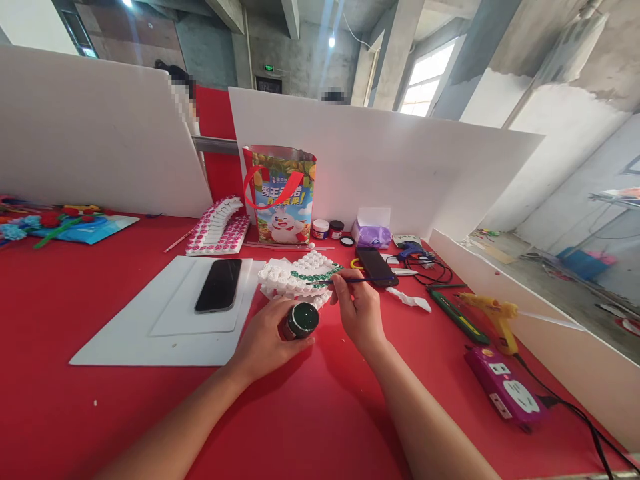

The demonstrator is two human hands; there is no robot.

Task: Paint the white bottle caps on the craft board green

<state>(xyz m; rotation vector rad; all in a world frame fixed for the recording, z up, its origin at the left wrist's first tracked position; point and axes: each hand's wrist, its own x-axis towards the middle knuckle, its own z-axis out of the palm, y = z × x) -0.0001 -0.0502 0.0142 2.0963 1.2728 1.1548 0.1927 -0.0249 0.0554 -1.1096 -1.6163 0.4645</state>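
Note:
My left hand is wrapped round a small open jar of dark green paint, its mouth tilted up toward me. In my right hand a thin paintbrush is pinched, pointing left. The brush tip is over a white craft piece made of rows of small rosette-like knobs, some of them coloured green; whether the tip touches it I cannot tell. Behind and to the left stands a similar piece with pink knobs.
A phone lies on white boards at left. A gift bag, two paint jars and a purple tissue pack stand behind. At right are another phone, a green cutter, a yellow glue gun and a purple power strip.

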